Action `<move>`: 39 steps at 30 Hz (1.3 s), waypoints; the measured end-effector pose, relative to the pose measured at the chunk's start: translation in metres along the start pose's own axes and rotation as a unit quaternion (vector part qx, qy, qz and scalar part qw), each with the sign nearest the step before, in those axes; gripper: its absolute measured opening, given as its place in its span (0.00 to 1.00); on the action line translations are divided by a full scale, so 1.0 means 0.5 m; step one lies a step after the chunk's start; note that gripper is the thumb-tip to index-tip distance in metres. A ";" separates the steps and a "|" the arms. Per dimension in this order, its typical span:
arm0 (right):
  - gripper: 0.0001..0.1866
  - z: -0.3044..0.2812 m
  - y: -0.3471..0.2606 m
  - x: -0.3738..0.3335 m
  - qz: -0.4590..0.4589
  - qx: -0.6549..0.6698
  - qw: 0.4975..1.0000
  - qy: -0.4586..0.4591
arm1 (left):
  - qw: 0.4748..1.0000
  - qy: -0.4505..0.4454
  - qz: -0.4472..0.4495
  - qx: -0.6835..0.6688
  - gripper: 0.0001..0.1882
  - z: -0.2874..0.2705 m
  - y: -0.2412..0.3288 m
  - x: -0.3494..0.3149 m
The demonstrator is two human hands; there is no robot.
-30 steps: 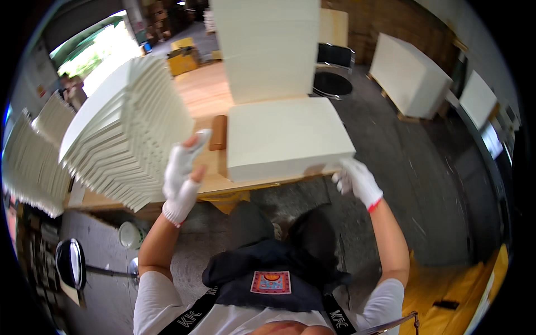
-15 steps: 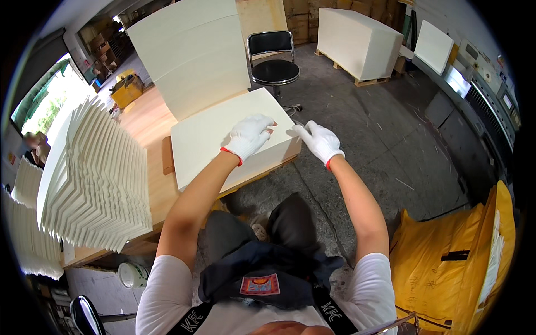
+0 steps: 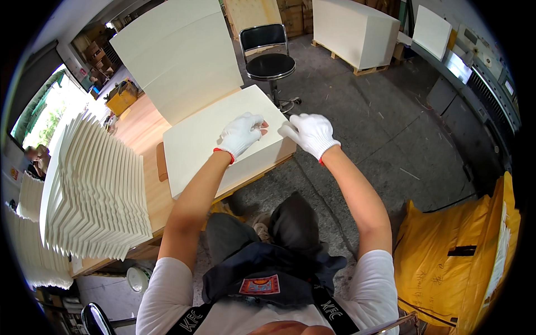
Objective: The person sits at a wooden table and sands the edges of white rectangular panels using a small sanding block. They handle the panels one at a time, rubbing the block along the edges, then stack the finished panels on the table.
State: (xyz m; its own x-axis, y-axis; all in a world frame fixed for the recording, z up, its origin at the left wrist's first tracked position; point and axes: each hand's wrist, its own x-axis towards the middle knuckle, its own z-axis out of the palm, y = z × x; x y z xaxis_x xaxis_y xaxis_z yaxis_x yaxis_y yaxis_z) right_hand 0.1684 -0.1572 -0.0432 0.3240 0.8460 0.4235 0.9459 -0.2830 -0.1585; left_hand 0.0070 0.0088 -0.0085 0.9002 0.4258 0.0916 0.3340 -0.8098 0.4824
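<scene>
A thick stack of cream-white paper sheets [image 3: 206,131] lies on a wooden board in front of me. My left hand [image 3: 240,135], in a white knit glove with bare fingertips, rests on its top sheet. The left fingers are loosely bent, with a small gap between fingertips and thumb. My right hand [image 3: 311,134], gloved too, is at the stack's right-hand corner. Its thumb and bent fingers stand apart there; I cannot make out a sheet between them. A brown block [image 3: 161,162] sits against the stack's left side.
A tall paper pile [image 3: 184,61] rises behind the stack. Fanned, wavy sheets [image 3: 95,190] stand at left on the wooden table [image 3: 159,195]. A black chair [image 3: 271,66], a palletised white stack [image 3: 354,36], a machine [image 3: 474,106] and a yellow-wrapped bundle [image 3: 441,262] stand around.
My right hand has shifted slightly left to the stack's corner, and its fingers have bent more. My left hand stays on the top sheet. The whole view has swung a little.
</scene>
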 end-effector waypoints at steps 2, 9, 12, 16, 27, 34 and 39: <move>0.26 -0.007 -0.003 0.018 -0.032 -0.020 0.999 0.022 | 1.000 0.016 0.003 -0.003 0.10 0.005 -0.002 -0.003; 0.30 0.005 -0.049 0.036 0.197 0.356 0.913 -0.024 | 0.992 0.049 0.082 -0.088 0.18 0.037 -0.021 -0.008; 0.29 0.007 -0.059 0.024 0.239 0.380 0.893 -0.019 | 0.987 0.037 0.091 -0.125 0.20 0.040 -0.028 -0.007; 0.29 0.033 -0.059 0.014 0.235 0.392 0.889 0.029 | 0.984 -0.007 0.061 -0.166 0.19 0.037 -0.039 -0.003; 0.29 0.052 -0.060 0.008 0.234 0.391 0.887 0.069 | 0.982 0.005 0.069 -0.174 0.23 0.042 -0.034 -0.005; 0.28 0.028 -0.075 0.006 0.232 0.344 0.908 0.049 | 0.987 0.035 0.081 -0.135 0.19 0.032 -0.011 -0.020; 0.26 0.061 -0.062 0.007 0.219 0.349 0.907 0.089 | 0.996 0.022 0.072 -0.056 0.20 0.030 0.005 -0.028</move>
State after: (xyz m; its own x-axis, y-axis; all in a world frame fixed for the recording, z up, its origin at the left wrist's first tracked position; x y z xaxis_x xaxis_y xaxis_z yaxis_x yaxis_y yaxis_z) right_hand 0.1397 -0.1318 -0.0639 0.7226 0.6171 0.3114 0.5064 -0.1660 -0.8461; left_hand -0.0005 -0.0050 -0.0216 0.9224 0.3275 0.2046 0.1662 -0.8150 0.5552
